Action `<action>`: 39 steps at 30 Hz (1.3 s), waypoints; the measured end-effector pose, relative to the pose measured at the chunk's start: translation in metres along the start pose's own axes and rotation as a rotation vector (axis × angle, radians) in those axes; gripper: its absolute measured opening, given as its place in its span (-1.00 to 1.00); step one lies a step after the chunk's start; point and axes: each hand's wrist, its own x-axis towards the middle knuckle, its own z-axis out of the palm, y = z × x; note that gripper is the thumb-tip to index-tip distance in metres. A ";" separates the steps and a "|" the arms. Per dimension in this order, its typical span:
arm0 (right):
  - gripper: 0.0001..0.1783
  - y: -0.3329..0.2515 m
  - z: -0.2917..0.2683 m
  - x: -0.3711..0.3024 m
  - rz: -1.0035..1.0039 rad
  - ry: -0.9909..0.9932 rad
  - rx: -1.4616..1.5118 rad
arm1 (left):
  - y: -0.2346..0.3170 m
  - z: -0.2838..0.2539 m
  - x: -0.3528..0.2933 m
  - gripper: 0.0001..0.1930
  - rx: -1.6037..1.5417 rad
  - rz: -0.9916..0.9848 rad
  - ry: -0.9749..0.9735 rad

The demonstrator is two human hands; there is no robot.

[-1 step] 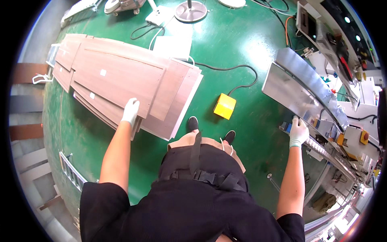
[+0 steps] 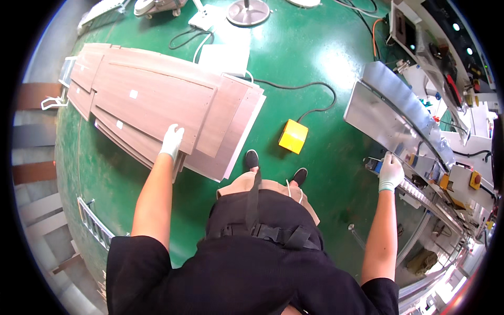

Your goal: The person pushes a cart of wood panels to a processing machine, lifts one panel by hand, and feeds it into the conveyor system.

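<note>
My left hand (image 2: 172, 142), in a white glove, reaches over the near edge of a stack of pinkish-brown wood panels (image 2: 152, 89). Its fingers lie over the top panel, a little apart, with nothing seen in them. On the right side my right hand (image 2: 391, 172), also white-gloved, is at the near edge of a machine with a silvery metal cover (image 2: 375, 108). Its fingers are drawn together there, and what they hold, if anything, is hidden. Close beside this hand sits a small blue part (image 2: 375, 165) of the machine.
A yellow box (image 2: 293, 136) with a black cable lies on the green floor ahead of my feet. Farther off stand a round metal base (image 2: 248, 13) and a wheeled unit (image 2: 157, 6). A red button on a yellow housing (image 2: 475, 180) is at the right.
Almost nothing differs. My left hand is very slightly farther up and right over the panel, and the whole view has shifted a little.
</note>
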 end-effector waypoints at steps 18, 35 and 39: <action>-0.59 -0.061 -0.019 -0.014 0.148 0.031 0.220 | -0.023 0.055 0.090 0.57 0.810 -0.488 -0.223; -0.60 -0.052 -0.016 -0.016 0.144 0.053 0.220 | 0.002 0.049 0.091 0.62 0.806 -0.536 -0.271; -0.59 -0.047 -0.011 -0.014 0.147 0.071 0.193 | 0.001 0.045 0.098 0.57 0.841 -0.544 -0.260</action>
